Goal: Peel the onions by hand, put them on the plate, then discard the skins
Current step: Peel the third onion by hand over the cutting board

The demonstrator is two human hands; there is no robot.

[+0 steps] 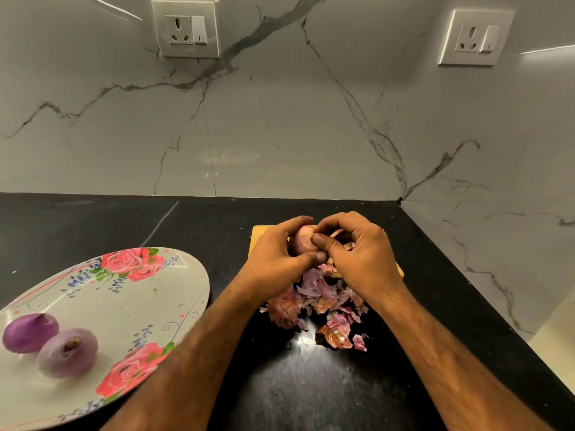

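My left hand (278,248) cups a pinkish onion (301,239) above a wooden board (259,232). My right hand (357,247) meets it from the right, thumb and fingertips pinching the skin at the onion's top. Under both hands lies a heap of pink and brown onion skins (317,301), spilling from the board onto the black counter. At the left, a floral plate (124,293) carries two peeled purple onions, one at the far left (29,332) and one beside it (67,353).
The black counter (311,393) ends at a marble wall behind and at a second marble wall on the right. Two wall sockets (185,28) (474,37) sit high on the wall. The counter's right edge (529,346) drops away near my right forearm.
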